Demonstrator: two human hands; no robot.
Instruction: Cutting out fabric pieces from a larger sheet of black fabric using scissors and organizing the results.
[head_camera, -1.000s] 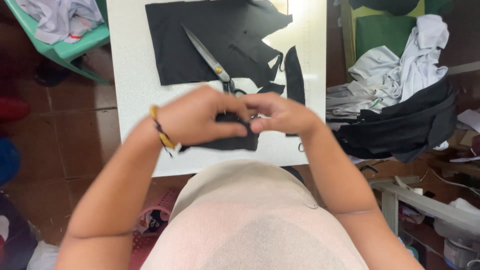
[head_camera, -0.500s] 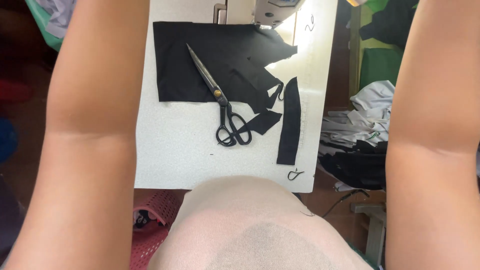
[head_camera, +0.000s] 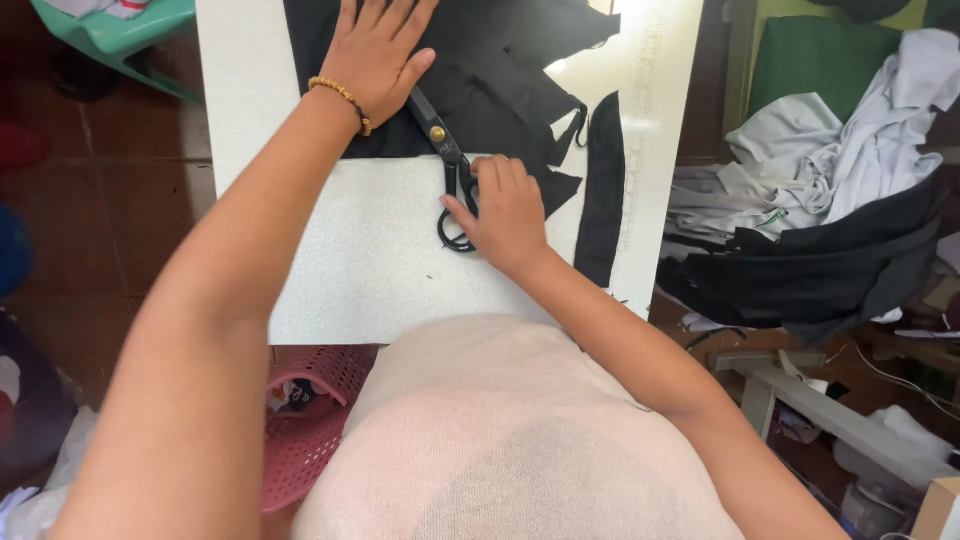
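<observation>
The right hand (head_camera: 510, 215) has its grip closed around the handles of the one pair of scissors (head_camera: 447, 170) on the white bench (head_camera: 370, 250). The left hand (head_camera: 375, 50), just beyond, lies flat and open on the black fabric (head_camera: 500, 80); one narrow black strip (head_camera: 603, 185) lies beside the right hand

We see our left hand (head_camera: 375, 45) covering part of the black cloth (head_camera: 500, 75), whose far end the top edge cuts off. Our right hand (head_camera: 510, 215) hides most of the scissors' handles (head_camera: 455, 215). The desk (head_camera: 350, 260) runs off the top edge.
</observation>
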